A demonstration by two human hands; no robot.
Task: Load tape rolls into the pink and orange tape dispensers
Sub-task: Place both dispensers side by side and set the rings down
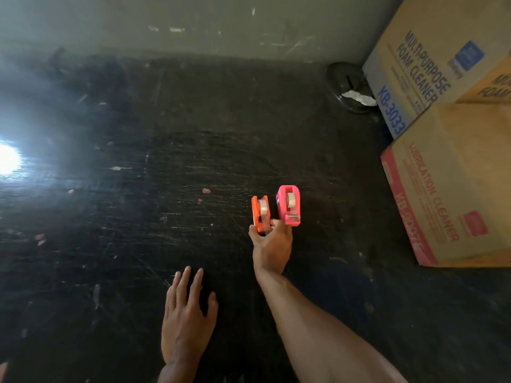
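An orange tape dispenser (pixel 260 213) and a pink tape dispenser (pixel 289 205) stand side by side on the dark, scratched table (pixel 193 150), each with a pale tape roll sitting in it. My right hand (pixel 272 244) reaches to their near ends; its fingers are closed around the near end of the orange dispenser and touch the pink one. My left hand (pixel 186 316) rests flat on the table closer to me, fingers spread, holding nothing.
Stacked cardboard boxes (pixel 453 167) stand at the right edge, right of the dispensers. A dark round object (pixel 349 87) with a white scrap lies at the back right by the wall. A bright glare (pixel 8 158) whitens the left side. Small scraps dot the table.
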